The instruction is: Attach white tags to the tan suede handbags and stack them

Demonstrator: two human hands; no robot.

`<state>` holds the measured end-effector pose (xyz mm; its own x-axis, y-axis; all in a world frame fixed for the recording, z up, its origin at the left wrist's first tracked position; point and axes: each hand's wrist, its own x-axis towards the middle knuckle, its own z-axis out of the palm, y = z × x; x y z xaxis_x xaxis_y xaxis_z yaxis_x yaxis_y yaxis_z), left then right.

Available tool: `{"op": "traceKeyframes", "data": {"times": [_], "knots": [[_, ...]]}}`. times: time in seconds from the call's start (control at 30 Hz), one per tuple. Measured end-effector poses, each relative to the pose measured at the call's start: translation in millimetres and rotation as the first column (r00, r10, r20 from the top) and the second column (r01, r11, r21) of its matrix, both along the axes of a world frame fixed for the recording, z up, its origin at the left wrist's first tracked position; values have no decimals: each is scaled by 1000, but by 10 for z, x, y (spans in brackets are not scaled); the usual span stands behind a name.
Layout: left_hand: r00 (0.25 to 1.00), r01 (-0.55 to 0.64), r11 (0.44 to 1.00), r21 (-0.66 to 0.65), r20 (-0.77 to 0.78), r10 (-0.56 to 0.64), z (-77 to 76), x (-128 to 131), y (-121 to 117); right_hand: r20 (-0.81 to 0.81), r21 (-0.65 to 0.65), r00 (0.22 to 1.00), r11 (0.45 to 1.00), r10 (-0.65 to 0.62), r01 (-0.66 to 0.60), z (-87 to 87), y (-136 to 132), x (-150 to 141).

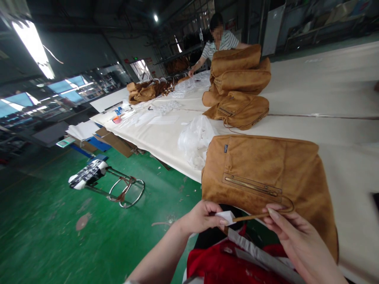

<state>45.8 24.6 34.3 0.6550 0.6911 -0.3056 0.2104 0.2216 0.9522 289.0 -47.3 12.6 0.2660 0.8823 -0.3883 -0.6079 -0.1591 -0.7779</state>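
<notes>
A large brown suede-like bag lies at the near edge of the table, with a zipped pocket on its face. From the zip's end runs a thin brown cord. My right hand pinches this cord between thumb and fingers, close to the bag. My left hand grips a small white piece, paper or foam, at the cord's other end. Whether the white piece is wrapped around the cord or only beside it, I cannot tell.
More brown bags are piled farther along the white table. Crumpled clear plastic lies beside my bag. A co-worker stands behind the pile. A stool rests tipped on the green floor at left.
</notes>
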Motion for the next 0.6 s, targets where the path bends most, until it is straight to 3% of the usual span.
{"op": "traceKeyframes", "data": {"times": [0.3, 0.6], "knots": [[998, 59, 997, -53, 27, -58, -122, -48, 2, -19, -71, 1000, 997, -16, 14, -22, 53, -7], [994, 101, 995, -17, 34, -100, -69, -24, 5, 11, -133, 998, 989, -60, 61, -81, 86, -13]]}}
